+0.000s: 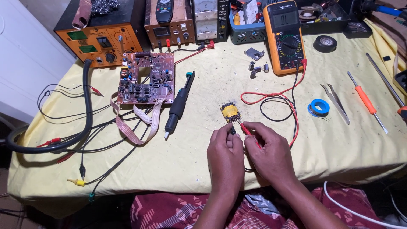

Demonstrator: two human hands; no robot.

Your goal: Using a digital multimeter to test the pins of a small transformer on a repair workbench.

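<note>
Two hands at work near the middle of a table (pixel 178 165) draped in yellow cloth. Left hand (pixel 226 154): fingers pinched shut on a black probe (pixel 232 130), tip pointed at the near pins of a small yellow transformer (pixel 230 112) lying flat on the cloth just beyond the fingers. Right hand (pixel 271 152): fingers closed on a red probe (pixel 246 129), angled in from the right so both tips meet the same part. Red and black leads (pixel 271 99) loop away far and right to an orange meter (pixel 285 36), propped facing the person so its screen reads at a glance. Left of the transformer: a black soldering iron (pixel 179 104), laid aside with its tip toward the near edge; a brown circuit board (pixel 146 78) with ribbon cable, set apart. Far edge: an orange station (pixel 99 40) and bench supplies. Right side, within reach: blue solder reel (pixel 319 107), tweezers (pixel 337 101), orange-handled screwdriver (pixel 365 99), black tape roll (pixel 325 43).
</note>
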